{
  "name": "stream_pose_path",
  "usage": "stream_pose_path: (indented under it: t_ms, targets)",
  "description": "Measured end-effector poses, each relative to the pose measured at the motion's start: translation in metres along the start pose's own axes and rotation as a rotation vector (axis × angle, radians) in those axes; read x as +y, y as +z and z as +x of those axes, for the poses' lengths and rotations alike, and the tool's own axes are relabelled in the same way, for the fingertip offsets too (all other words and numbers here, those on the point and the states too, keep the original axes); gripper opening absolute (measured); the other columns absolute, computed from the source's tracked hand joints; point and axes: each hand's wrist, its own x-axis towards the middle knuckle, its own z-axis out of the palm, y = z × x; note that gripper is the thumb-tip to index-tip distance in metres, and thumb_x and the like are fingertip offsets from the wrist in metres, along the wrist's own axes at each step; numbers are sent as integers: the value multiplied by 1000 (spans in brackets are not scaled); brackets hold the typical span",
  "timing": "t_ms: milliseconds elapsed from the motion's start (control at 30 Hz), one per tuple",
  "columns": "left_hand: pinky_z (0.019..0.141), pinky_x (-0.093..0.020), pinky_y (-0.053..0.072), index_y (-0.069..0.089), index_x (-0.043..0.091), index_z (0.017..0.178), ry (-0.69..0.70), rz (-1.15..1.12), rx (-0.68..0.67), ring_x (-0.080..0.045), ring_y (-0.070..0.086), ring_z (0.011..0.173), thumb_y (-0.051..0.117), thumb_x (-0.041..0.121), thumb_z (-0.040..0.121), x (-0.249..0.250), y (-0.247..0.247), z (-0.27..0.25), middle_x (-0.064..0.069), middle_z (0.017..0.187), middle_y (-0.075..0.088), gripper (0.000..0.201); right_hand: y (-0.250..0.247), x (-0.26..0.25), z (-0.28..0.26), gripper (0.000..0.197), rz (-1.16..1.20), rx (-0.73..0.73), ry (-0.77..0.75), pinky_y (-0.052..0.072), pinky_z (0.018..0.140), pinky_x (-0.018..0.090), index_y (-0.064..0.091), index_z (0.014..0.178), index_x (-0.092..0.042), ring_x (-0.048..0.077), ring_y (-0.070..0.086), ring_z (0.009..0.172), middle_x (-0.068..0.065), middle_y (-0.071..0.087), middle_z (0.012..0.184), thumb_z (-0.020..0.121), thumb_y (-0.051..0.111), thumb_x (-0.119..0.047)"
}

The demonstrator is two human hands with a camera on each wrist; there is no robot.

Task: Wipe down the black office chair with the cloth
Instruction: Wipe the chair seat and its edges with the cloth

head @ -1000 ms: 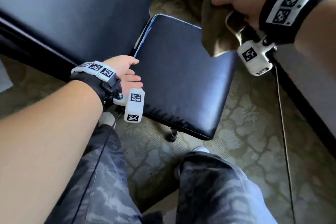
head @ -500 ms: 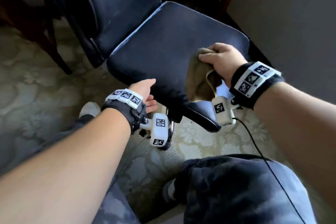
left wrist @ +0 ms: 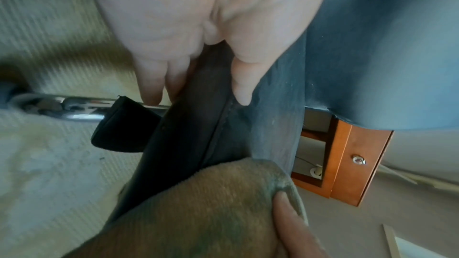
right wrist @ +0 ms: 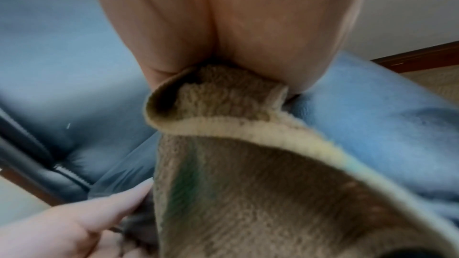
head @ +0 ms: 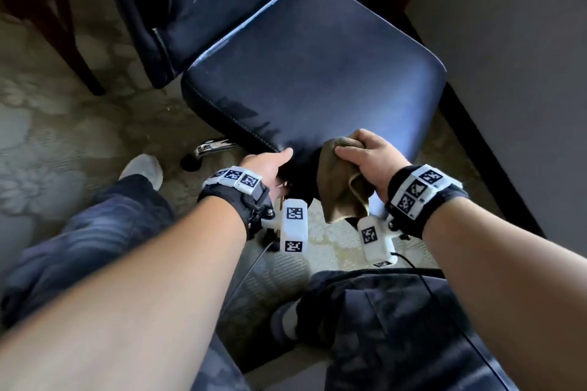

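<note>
Seat (head: 317, 73) of the black office chair seen from above, its near front corner taken as the landmark. The left hand (head: 263, 168) clasps that corner: the thumb (left wrist: 242, 85) lies on the top of the seat and the fingers (left wrist: 151, 83) reach under the edge, their tips cut off from the head view. Just right of the corner, the right hand (head: 365, 162) clutches a bunched brown cloth (head: 340, 187) against the seat's front edge; its lower part hangs below the edge. The right fingertips are buried in the cloth, and the wrist views are blurred. The 2 hands sit close together but do not touch. The backrest (head: 222, 3) rises behind the seat, cut off at the top of the frame. Left of the corner, 1 chrome leg (head: 216, 146) of the chair base shows on the patterned carpet (head: 63, 124); the rest of the base is hidden beneath the seat.
</note>
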Motion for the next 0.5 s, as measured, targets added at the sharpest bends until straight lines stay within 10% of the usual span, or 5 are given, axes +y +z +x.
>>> stream_pose_path:
  t_ms: [267, 400, 500]
  targets:
    - [83, -68, 59, 61, 12, 131, 10, 239, 101, -47, 76, 96, 96, 58, 46, 6, -85, 51, -19, 114, 76, 103, 49, -21, -30, 12, 56, -193, 42, 42, 45, 21, 62, 86, -18, 15, 59, 58, 1, 63, 68, 91, 74, -16]
    - [96, -62, 57, 66, -1, 124, 16, 249, 49, -43, 75, 101, 90, 34, 80, 31, -110, -33, -19, 109, 78, 61, 69, -52, -40, 9, -103, -175, -56, 54, 61, 34, 70, 85, -16, 22, 67, 68, 7, 71, 73, 84, 78, -21]
    - [92, -47, 58, 70, 3, 115, -13, 252, -18, -33, 70, 89, 79, 29, 94, 40, -128, -60, -14, 100, 75, 34, 87, -86, -40, 11, -377, -33, -361, 50, 66, 22, 72, 91, -21, 14, 65, 71, -4, 70, 75, 83, 78, -26]
